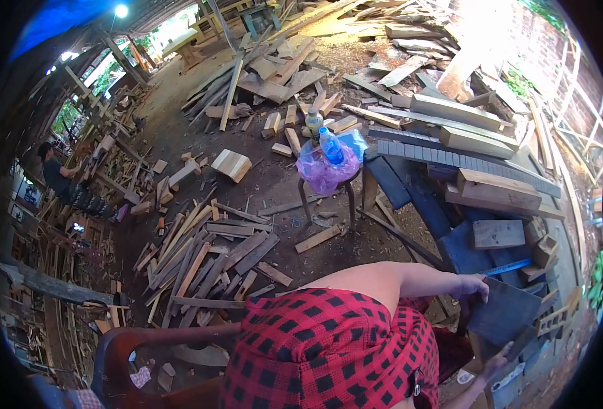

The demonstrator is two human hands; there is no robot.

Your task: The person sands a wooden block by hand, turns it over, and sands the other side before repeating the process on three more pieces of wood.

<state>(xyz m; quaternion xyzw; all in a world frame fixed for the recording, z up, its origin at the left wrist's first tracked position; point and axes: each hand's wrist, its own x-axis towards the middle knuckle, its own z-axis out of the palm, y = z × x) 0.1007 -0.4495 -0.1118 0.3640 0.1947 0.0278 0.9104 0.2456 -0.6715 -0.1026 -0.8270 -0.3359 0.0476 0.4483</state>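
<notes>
A flat dark board (504,312) is held at the right, tilted over the bench area. My left hand (474,288) grips its upper left edge, fingers closed over the rim. Lower down, my right hand (496,362) is at the board's bottom edge, with its fingers against it. Just above the board lies a blue strip (508,266), beside a grey wooden block (498,234).
A stool with a pink plastic bag (318,174) and a blue-labelled bottle (330,146) stands ahead. Scrap wood (209,255) covers the ground at the left. Long beams (482,143) lie at the upper right. Another person (59,177) is at the far left.
</notes>
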